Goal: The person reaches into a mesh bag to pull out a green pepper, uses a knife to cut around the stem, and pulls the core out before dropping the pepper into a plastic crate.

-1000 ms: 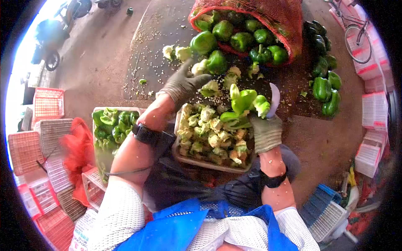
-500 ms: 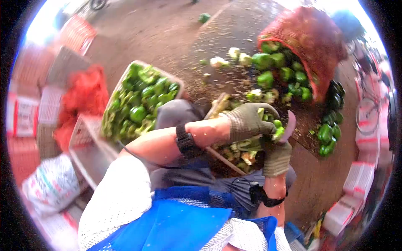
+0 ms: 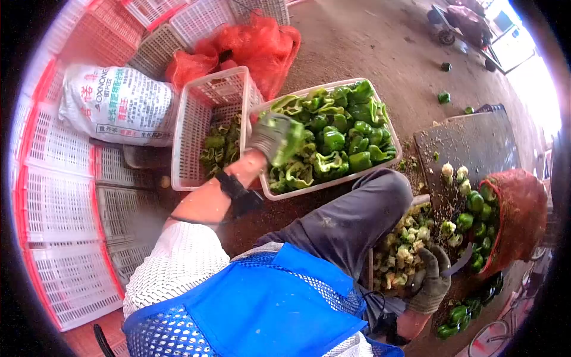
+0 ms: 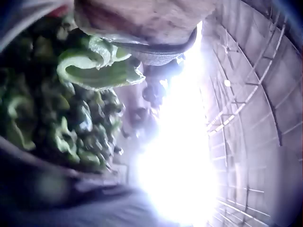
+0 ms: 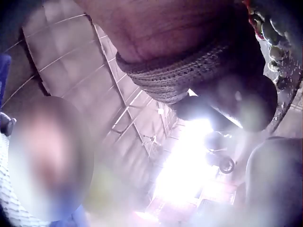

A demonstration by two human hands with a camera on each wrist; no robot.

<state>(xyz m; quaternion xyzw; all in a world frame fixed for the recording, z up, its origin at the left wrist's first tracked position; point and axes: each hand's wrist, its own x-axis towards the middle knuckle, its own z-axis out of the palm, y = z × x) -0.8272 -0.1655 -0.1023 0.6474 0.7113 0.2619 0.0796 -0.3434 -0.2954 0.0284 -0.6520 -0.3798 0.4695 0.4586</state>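
My gloved left hand (image 3: 269, 138) is over the left side of a white crate (image 3: 333, 178) heaped with cut green peppers (image 3: 333, 141). It holds a hollowed green pepper piece (image 4: 99, 75), blurred in the head view and pale at its cut edge in the left wrist view. Low on the right, my gloved right hand (image 3: 433, 281) grips a knife with a curved blade (image 3: 458, 262); its handle is hidden in the glove. That hand is beside a tub (image 3: 420, 199) full of pale pepper cores (image 3: 404, 244).
A red mesh sack (image 3: 523, 214) spills whole green peppers (image 3: 474, 202) onto a dark mat (image 3: 470, 143). More whole peppers (image 3: 461, 318) lie below it. On the left stand another crate (image 3: 190, 137), a white printed bag (image 3: 122, 107), red netting (image 3: 262, 47) and stacked crates (image 3: 56, 220).
The view has turned left. My left hand reached to the pepper in my right hand, then swung left to the pepper crate with a piece. My right hand keeps the knife near the cores.
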